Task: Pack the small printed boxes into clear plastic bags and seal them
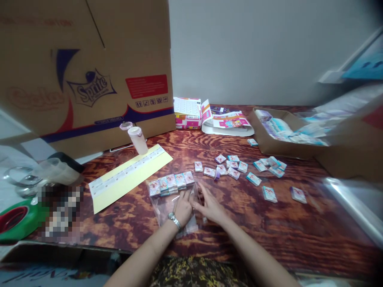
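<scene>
Small printed cartons [169, 184] lie in a row at the far end of a clear plastic bag [167, 211] on the wooden table [287, 227]. The left hand [183, 208], wearing a wristwatch [175, 220], and the right hand [210, 205] are half-curled against the film; whether either grips it is hard to tell.

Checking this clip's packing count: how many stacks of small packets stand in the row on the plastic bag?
5 stacks of small packets, in a row along the clear plastic bag's far edge, left to right: first, second, third, fourth, fifth. None seems hidden.
</scene>
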A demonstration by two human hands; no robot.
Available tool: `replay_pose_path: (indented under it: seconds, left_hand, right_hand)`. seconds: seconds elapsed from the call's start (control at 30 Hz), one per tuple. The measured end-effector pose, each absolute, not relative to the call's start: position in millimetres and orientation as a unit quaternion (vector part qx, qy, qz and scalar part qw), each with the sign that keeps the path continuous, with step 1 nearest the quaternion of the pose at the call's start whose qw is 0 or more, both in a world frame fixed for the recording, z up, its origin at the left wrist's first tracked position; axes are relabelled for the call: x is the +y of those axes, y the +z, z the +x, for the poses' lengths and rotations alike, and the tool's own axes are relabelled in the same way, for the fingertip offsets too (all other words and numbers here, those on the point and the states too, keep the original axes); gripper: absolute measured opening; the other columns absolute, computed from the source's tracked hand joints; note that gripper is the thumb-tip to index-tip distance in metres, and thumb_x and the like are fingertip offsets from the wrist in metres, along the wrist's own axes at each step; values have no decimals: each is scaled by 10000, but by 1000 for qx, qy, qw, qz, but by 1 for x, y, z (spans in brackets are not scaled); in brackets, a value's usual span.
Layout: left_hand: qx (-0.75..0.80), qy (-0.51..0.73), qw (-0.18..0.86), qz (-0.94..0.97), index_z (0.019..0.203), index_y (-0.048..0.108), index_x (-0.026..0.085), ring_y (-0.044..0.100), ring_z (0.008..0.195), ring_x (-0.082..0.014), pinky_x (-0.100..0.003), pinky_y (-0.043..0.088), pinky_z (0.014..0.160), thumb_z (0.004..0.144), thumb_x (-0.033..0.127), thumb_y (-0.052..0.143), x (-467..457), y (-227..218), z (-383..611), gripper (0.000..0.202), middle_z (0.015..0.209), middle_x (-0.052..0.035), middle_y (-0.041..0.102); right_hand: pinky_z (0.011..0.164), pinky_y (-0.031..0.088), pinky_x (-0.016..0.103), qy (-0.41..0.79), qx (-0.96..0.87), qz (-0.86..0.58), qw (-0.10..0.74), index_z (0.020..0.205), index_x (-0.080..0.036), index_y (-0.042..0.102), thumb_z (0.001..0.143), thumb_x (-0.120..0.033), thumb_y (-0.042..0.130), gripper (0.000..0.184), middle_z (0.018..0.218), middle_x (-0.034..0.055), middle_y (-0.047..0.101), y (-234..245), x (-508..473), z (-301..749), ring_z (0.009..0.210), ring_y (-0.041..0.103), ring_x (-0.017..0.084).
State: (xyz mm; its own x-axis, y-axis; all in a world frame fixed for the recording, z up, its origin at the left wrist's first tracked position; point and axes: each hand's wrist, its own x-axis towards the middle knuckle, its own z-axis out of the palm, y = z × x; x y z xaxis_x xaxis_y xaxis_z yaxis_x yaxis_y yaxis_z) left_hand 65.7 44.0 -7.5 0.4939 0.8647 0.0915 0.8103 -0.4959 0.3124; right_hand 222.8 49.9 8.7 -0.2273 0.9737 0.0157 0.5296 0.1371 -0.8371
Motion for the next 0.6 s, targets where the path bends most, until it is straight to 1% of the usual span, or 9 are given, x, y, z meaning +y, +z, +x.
replay_pose_path:
  seconds: [0.07,0.13,0.2,0.23,0.27,0.33,0.43,0.53,0.6]
  left_hand:
    - [481,120,120,860,1224,445,94,418,1119,-247,-406,386,943,815,136,363,51,-12,67,420,1267,-155,470]
    - [475,121,124,863,1249,416,84,417,1137,-243,-404,380,948,815,119,342,59,-15,68,442,1289,-169,451]
    - [472,123,127,864,1264,395,75,422,1136,-247,-402,383,940,800,109,348,66,-17,70,467,1297,-176,441]
    - [472,125,127,863,1271,383,70,427,1128,-253,-406,387,932,791,112,359,69,-18,71,482,1292,-179,444]
    - [473,128,127,862,1279,370,67,434,1114,-260,-413,392,921,783,119,372,70,-18,73,499,1284,-181,449]
    - [477,135,127,859,1290,349,66,444,1088,-273,-430,399,901,765,126,394,72,-17,75,530,1261,-183,463]
    - [480,149,128,855,1287,348,71,432,1095,-273,-430,393,911,750,112,405,66,-14,74,542,1264,-180,456]
    - [484,165,134,849,1240,405,113,426,1098,-253,-406,396,918,775,128,400,56,-12,66,466,1258,-152,459]
    - [496,174,139,839,1193,443,131,443,1067,-241,-406,404,905,798,143,383,54,-12,60,399,1194,-140,494]
  right_hand:
    - [805,466,357,383,-677,-555,294,1372,-174,246,767,-451,560,735,1159,124,560,8,38,221,944,588,215]
    - [666,480,296,395,-670,-563,279,1310,-171,345,811,-377,505,562,912,63,642,7,33,219,726,616,171]
    - [643,457,270,368,-695,-560,260,1136,-173,512,832,-294,451,333,790,36,641,5,33,219,688,605,162]
    - [662,447,270,342,-712,-558,253,1023,-174,568,836,-264,427,251,776,39,638,4,34,220,712,602,167]
    - [684,439,271,318,-727,-556,247,929,-175,594,839,-243,407,218,784,48,637,4,35,221,740,600,172]
    - [721,427,274,290,-745,-550,242,865,-177,602,841,-230,390,220,838,64,639,4,37,224,791,594,180]
    - [723,422,269,296,-733,-559,249,904,-182,594,844,-252,390,224,875,64,644,6,39,229,812,596,184]
    - [640,421,245,327,-696,-587,254,971,-187,561,845,-328,410,243,790,33,649,6,38,229,720,609,172]
    - [575,399,229,334,-685,-602,238,938,-190,555,828,-366,436,240,701,9,637,5,36,226,640,603,164]
